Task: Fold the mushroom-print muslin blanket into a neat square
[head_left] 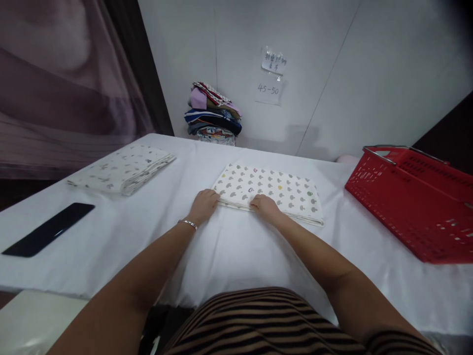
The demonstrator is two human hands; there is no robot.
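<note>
left hand (205,204) closed on the near left corner of a folded white cloth (271,186) with small grey motifs; right hand (266,208) closed on the same near edge, around its middle, fingers curled at the layers. cloth lies flat in the middle of the white-covered table (229,251), its right end free of both hands. step in hand, as judged: handling or evening the near edge of the folded piece. next move, as judged, calls for a light pinch that takes all layers together, with both hands kept level so the fold does not slip or skew. containers: one red basket (414,207), far right on the table, apart from the cloth, upright, perforated sides, metal handles at the rim; contents cannot be told, since the side wall hides most of the inside. other items: second folded cloth (121,170), also printed, at the far left, its layers showing along the right side; dark flat slab (51,229), near left, identity uncertain; stack of folded fabrics (214,116) beyond the far edge, its support hidden from view.
</note>
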